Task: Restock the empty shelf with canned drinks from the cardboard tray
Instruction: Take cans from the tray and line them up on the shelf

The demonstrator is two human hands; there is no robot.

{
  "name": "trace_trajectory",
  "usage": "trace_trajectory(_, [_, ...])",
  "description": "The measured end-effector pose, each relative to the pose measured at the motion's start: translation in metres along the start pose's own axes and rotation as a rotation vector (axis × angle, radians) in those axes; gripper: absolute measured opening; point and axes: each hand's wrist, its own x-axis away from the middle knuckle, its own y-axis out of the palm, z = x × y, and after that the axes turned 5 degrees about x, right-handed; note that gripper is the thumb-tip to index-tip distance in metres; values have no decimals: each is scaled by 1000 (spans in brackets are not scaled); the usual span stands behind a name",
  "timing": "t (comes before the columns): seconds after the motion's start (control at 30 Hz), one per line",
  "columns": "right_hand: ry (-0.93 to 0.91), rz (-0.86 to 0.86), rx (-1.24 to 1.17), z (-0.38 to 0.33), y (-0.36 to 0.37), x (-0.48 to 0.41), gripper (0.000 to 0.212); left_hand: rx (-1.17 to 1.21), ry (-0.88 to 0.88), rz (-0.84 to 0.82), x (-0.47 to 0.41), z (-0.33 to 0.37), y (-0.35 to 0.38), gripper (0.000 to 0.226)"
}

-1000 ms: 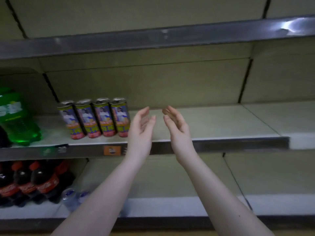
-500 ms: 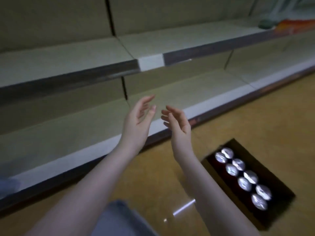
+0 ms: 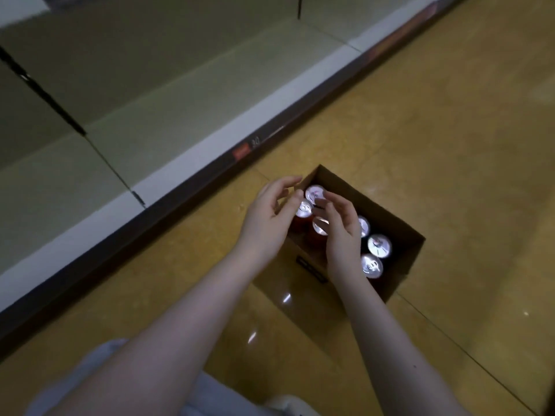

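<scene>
Hovering over cans (image 3: 380, 246) in cardboard tray (image 3: 399, 223): left hand (image 3: 267, 217), right hand (image 3: 342, 232), fingers relaxed

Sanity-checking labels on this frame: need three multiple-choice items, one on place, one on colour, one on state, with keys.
1. Where is the tray?
A) on the floor by the shelf
B) up on the shelf
C) lifted in the air

2. What colour are the sides of the cans?
A) green
B) red
C) blue

3. How do the cans stand?
A) on their sides
B) upside down
C) upright, tops up

Keys:
1 A: the tray rests on the yellow floor beside the shelf's front edge.
2 B: red shows below the silver tops.
3 C: the round silver tops face the camera.
</scene>
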Motion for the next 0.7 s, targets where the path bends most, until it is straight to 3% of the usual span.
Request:
trace_trajectory(0.27, [127, 197, 199, 47, -67, -21, 15, -70, -102, -71, 8, -22, 37, 29])
trace_trajectory(0.7, [238, 368, 503, 90, -105, -42, 33, -92, -103, -127, 3, -19, 57, 28])
